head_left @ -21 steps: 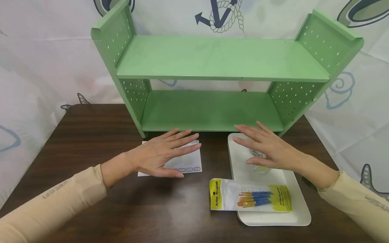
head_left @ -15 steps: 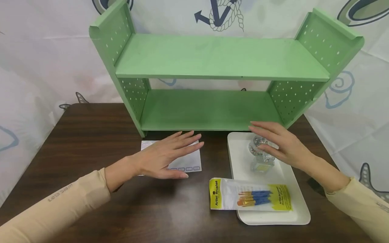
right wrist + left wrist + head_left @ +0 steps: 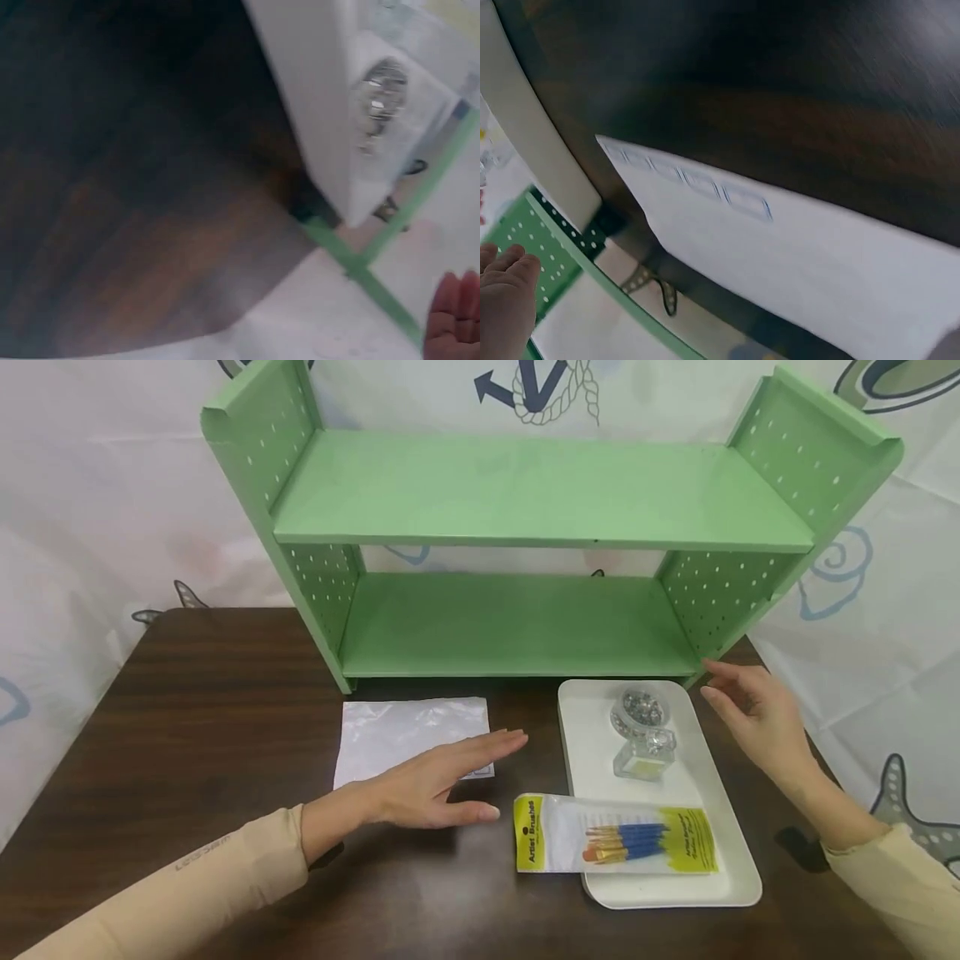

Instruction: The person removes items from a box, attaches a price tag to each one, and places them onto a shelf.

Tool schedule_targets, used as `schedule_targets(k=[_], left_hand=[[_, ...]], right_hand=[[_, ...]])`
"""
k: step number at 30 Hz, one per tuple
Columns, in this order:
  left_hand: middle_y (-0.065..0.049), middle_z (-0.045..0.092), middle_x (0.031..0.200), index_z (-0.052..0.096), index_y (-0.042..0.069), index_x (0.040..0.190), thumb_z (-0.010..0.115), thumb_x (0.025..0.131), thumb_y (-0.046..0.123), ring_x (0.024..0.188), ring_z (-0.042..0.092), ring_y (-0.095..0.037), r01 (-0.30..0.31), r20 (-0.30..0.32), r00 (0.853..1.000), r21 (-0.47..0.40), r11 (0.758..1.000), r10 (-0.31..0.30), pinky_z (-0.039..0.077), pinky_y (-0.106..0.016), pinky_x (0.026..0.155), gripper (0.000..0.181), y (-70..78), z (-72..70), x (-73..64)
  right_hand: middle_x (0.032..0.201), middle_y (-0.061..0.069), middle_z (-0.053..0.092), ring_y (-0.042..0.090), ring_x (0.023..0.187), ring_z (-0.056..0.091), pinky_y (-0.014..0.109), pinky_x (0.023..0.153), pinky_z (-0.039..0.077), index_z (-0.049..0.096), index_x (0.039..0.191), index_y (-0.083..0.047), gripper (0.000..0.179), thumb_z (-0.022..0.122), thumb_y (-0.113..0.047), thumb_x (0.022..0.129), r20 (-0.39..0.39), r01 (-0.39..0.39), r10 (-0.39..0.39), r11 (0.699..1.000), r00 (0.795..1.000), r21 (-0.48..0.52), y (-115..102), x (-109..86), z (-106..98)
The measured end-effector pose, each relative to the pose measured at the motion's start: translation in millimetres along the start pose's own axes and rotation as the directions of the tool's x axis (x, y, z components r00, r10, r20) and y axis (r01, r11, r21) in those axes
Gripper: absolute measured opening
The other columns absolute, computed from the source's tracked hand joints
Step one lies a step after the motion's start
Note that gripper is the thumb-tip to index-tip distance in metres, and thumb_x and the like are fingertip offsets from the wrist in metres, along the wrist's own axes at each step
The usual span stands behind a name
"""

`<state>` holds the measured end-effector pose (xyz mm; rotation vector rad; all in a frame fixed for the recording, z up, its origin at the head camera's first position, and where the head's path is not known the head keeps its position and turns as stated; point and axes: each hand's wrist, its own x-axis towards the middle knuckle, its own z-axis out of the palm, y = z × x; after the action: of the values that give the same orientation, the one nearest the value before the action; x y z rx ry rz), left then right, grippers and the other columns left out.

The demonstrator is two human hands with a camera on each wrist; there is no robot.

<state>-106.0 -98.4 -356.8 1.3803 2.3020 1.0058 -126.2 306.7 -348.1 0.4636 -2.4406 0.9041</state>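
My left hand (image 3: 442, 781) hovers palm down with extended fingers, overlapping the lower right corner of a white paper-like sheet (image 3: 405, 731) with a row of blue-outlined boxes. My right hand (image 3: 761, 718) is just beyond the right edge of the white tray (image 3: 720, 793), fingers loosely bent, its fingertips overlapping the lower right corner of the green shelf (image 3: 517, 622). Nothing shows in either hand. On the tray are a round clear container (image 3: 640, 708) of silvery bits and a small clear square container (image 3: 645, 756). A packet of artist brushes (image 3: 615, 835) lies across the tray's front, jutting past its left side.
The two-tier green shelf with perforated sides stands along the back of the dark wooden table (image 3: 187, 735). Behind it hangs a white patterned cloth (image 3: 97, 527). A small dark object (image 3: 802, 850) sits by my right wrist.
My right hand has moved right, off the tray, uncovering both clear containers. My left hand has come nearer and slightly right, so more of the white sheet shows.
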Motion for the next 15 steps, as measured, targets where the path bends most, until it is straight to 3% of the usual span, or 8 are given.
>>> schedule_targets(k=[4,9,12,15], left_hand=[[0.007,0.022,0.155,0.024,0.017,0.15,0.048,0.09,0.058,0.143,0.018,-0.012,-0.038,-0.002,0.999,-0.009,0.999,0.038,0.026,-0.041,0.113,0.076,2.2,10.5,4.5],[0.002,0.027,0.154,0.029,0.015,0.148,0.059,0.087,0.049,0.143,0.02,-0.017,-0.066,0.001,0.998,-0.022,0.998,0.066,0.026,-0.042,0.113,0.076,5.1,21.4,11.3],[-0.002,0.032,0.152,0.032,0.014,0.147,0.064,0.085,0.039,0.141,0.026,-0.018,-0.029,-0.014,0.999,-0.049,0.998,0.029,0.03,-0.042,0.111,0.074,6.5,28.2,15.8],[-0.003,0.038,0.149,0.037,0.014,0.145,0.065,0.085,0.037,0.138,0.033,-0.016,0.058,-0.032,0.998,-0.097,0.994,-0.061,0.032,-0.041,0.11,0.07,7.8,34.5,20.5]], right_hand=[[0.089,0.013,0.058,-0.017,0.077,0.042,0.0,0.065,0.037,0.06,0.115,0.007,0.033,0.067,0.001,0.083,0.1,-0.13,0.14,0.987,0.985,-0.098,12.6,-9.6,2.6],[0.089,0.02,0.059,0.006,0.076,0.052,0.009,0.059,0.039,0.056,0.118,0.011,0.039,0.067,-0.007,0.085,0.22,-0.222,0.258,0.959,0.941,-0.176,25.9,-17.4,7.2],[0.092,0.023,0.059,0.026,0.079,0.059,0.013,0.057,0.042,0.054,0.119,0.013,0.042,0.066,-0.01,0.087,0.273,-0.267,0.31,0.946,0.911,-0.183,31.1,-19.7,9.9],[0.094,0.024,0.059,0.033,0.082,0.059,0.017,0.056,0.044,0.052,0.121,0.014,0.043,0.065,-0.011,0.088,0.31,-0.299,0.345,0.936,0.886,-0.187,34.0,-20.7,12.3]])
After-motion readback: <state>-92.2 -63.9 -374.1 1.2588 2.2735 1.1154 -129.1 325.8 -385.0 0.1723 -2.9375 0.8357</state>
